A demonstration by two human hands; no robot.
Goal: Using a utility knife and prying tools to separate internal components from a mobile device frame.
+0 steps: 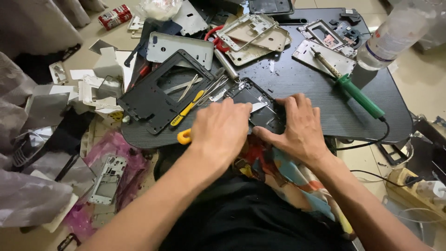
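A red and white packet (115,16) is lying top left on the floor, a clear bottle with a white label (389,41) is sitting top right, and a dark screen (271,6) is resting top middle.

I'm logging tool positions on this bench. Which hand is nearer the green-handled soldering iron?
Right. The right hand lies just left of and below the soldering iron, not touching it. The left hand sits farther left, beyond the dark phone frame both hands touch.
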